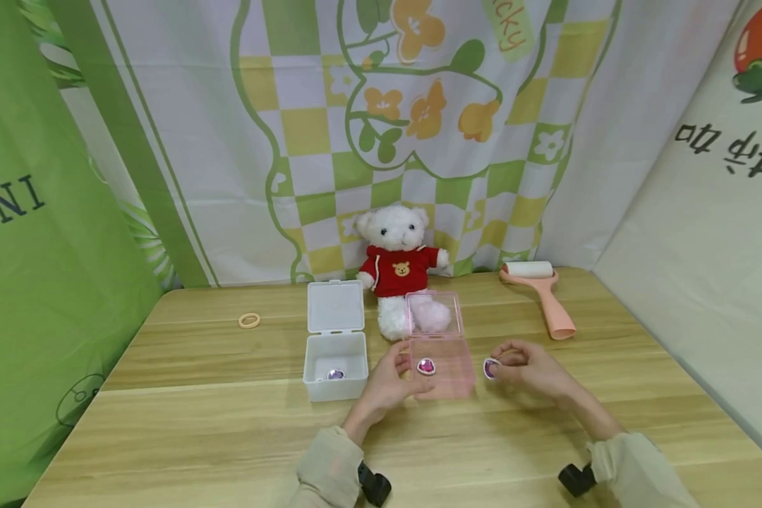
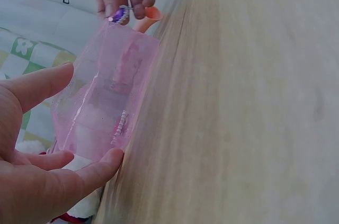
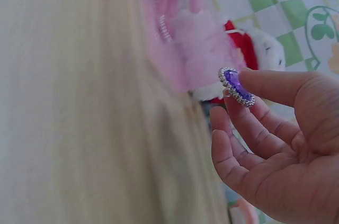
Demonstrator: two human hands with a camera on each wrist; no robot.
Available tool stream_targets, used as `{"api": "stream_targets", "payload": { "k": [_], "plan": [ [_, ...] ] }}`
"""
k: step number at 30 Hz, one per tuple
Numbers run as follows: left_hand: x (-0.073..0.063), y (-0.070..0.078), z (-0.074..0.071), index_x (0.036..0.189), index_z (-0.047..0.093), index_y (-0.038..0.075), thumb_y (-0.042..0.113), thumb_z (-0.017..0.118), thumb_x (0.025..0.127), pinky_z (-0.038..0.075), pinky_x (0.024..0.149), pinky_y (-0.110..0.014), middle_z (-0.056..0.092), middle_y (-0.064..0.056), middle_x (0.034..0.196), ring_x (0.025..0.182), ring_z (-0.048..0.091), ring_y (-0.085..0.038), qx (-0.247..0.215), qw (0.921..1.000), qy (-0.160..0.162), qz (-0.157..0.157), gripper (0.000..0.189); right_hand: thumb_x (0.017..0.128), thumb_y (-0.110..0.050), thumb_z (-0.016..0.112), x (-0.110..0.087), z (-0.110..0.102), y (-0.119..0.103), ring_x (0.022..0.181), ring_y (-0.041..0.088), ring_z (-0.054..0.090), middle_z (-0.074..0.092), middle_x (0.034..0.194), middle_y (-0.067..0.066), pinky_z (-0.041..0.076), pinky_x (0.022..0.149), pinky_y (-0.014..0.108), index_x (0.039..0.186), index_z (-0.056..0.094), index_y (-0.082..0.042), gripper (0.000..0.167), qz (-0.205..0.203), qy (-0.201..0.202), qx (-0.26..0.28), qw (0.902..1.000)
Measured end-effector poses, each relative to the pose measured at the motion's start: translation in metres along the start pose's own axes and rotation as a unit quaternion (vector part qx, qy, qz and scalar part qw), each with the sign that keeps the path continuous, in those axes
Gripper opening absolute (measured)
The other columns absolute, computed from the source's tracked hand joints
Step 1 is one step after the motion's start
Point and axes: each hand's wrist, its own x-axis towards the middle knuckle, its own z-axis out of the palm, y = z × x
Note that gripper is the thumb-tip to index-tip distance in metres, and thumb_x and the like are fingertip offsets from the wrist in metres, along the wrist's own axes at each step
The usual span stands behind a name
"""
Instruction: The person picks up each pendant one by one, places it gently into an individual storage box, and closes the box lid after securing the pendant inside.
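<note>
Between its thumb and fingers my right hand (image 1: 536, 370) pinches a purple gem (image 3: 238, 85) rimmed with small clear stones, just right of a pink see-through plastic box (image 1: 447, 388). My left hand (image 1: 387, 381) holds that box at its left side, thumb at the front and fingers farther back. The box stands with its lid raised, and a pink heart-shaped gem (image 1: 426, 366) with a pale rim shows inside. Left of this hand is a white plastic box (image 1: 336, 390), lid also up, with a purple gem (image 1: 335, 375) in it.
A white teddy bear in a red hoodie (image 1: 398, 271) sits behind the boxes, partly seen through the pink lid. An orange-handled lint roller (image 1: 549, 303) lies at the back right. Far left on the wooden table (image 1: 197, 437) is a yellowish ring (image 1: 249, 321). Printed curtains (image 1: 419, 155) hang behind.
</note>
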Motion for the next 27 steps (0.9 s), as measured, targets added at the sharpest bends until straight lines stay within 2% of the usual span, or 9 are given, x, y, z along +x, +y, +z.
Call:
{"api": "stream_targets", "payload": {
  "k": [6, 10, 17, 22, 27],
  "plan": [
    [0.001, -0.001, 0.0, 0.141, 0.037, -0.004, -0.001, 0.079, 0.072, 0.038, 0.104, -0.051, 0.049, -0.029, 0.13, 0.124, 0.045, -0.044, -0.005, 1.0, -0.001, 0.002, 0.08, 0.092, -0.016, 0.065, 0.007, 0.0, -0.023, 0.084, 0.015, 0.064, 0.068, 0.094, 0.011, 0.053, 0.074, 0.037, 0.115, 0.049, 0.009, 0.037, -0.01, 0.01, 0.008, 0.9999],
    [0.0, 0.0, 0.0, 0.141, 0.037, -0.004, -0.002, 0.079, 0.072, 0.039, 0.103, -0.05, 0.049, -0.028, 0.13, 0.124, 0.045, -0.043, -0.006, 1.0, -0.004, 0.001, 0.08, 0.092, -0.015, 0.065, 0.015, -0.001, -0.034, 0.084, 0.018, 0.064, 0.068, 0.093, 0.009, 0.053, 0.073, 0.036, 0.115, 0.05, 0.008, 0.036, -0.018, 0.011, 0.012, 0.9997],
    [0.0, -0.001, 0.0, 0.14, 0.036, -0.006, -0.006, 0.077, 0.071, 0.044, 0.098, -0.048, 0.052, -0.027, 0.127, 0.119, 0.05, -0.041, -0.023, 0.9997, -0.009, 0.01, 0.08, 0.092, -0.019, 0.066, 0.029, 0.002, -0.051, 0.09, 0.022, 0.064, 0.068, 0.099, 0.011, 0.053, 0.079, 0.036, 0.118, 0.049, 0.007, 0.041, -0.011, 0.005, 0.008, 0.9999],
    [0.001, -0.002, 0.0, 0.14, 0.036, -0.006, -0.006, 0.077, 0.072, 0.046, 0.096, -0.047, 0.052, -0.028, 0.128, 0.119, 0.049, -0.041, -0.029, 0.9994, -0.014, 0.013, 0.079, 0.091, -0.018, 0.066, 0.039, 0.008, -0.054, 0.092, 0.026, 0.064, 0.068, 0.096, 0.011, 0.051, 0.08, 0.039, 0.116, 0.051, 0.006, 0.039, -0.01, -0.01, 0.005, 0.9999],
    [0.0, 0.0, -0.001, 0.14, 0.036, -0.005, -0.002, 0.078, 0.073, 0.043, 0.099, -0.049, 0.05, -0.029, 0.129, 0.121, 0.047, -0.042, -0.025, 0.9995, -0.013, 0.011, 0.079, 0.09, -0.012, 0.067, 0.051, 0.018, -0.049, 0.093, 0.033, 0.065, 0.068, 0.094, 0.011, 0.051, 0.084, 0.052, 0.112, 0.053, 0.008, 0.033, -0.022, -0.035, 0.021, 0.9989]
  ]
}}
